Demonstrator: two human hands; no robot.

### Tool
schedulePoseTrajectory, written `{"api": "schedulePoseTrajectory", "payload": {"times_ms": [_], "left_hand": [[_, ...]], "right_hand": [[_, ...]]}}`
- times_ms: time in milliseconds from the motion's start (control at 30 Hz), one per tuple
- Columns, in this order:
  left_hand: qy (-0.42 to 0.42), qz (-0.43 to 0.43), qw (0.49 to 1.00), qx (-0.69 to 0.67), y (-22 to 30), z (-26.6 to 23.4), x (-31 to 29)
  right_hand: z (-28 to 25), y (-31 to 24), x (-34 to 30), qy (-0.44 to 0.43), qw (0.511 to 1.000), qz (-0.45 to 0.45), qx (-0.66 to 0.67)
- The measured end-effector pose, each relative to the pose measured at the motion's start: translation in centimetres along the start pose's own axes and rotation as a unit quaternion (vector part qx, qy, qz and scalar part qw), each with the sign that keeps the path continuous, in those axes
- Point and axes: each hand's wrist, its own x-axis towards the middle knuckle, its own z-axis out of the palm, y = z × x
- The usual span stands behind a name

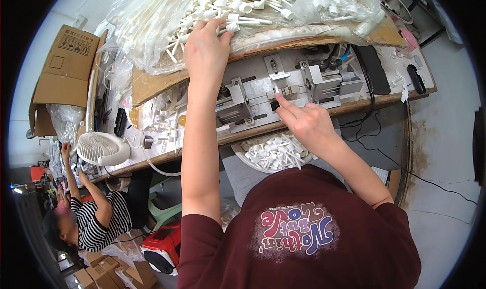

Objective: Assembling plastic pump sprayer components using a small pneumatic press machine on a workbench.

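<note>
My left hand [206, 48] reaches into the heap of white plastic pipe-shaped pieces [245, 8] at the far side of the table. Its thumb and fingers close around one white plastic piece [233, 26], partly hidden by the hand. My right hand [309, 126] is over the metal fixture [286, 92], its index finger stretched out and the other fingers curled. That fingertip touches the lower end of a white plastic piece [277, 85] lying in the fixture. Metal cylinder blocks [319, 81] flank the fixture on both sides.
A tub [248, 160] of white pieces rests by my lap. The heap lies in clear plastic on cardboard [162, 86]. On the left are a white fan [104, 148], a carton [63, 68] and a person in stripes [104, 215]. Black cables [374, 137] hang at right.
</note>
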Motion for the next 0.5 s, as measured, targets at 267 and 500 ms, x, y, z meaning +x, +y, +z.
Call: {"api": "schedulePoseTrajectory", "payload": {"times_ms": [267, 500], "left_hand": [[0.034, 0.067, 0.997, -0.019, -1.0, 0.2, -0.7], [-0.01, -0.007, 0.997, -0.081, 0.8, -0.2, -0.7]], "right_hand": [[-0.8, -0.9, -0.6, 0.039, 0.999, -0.031, -0.006], [0.7, -0.2, 0.3, 0.015, 1.0, -0.002, -0.009]]}}
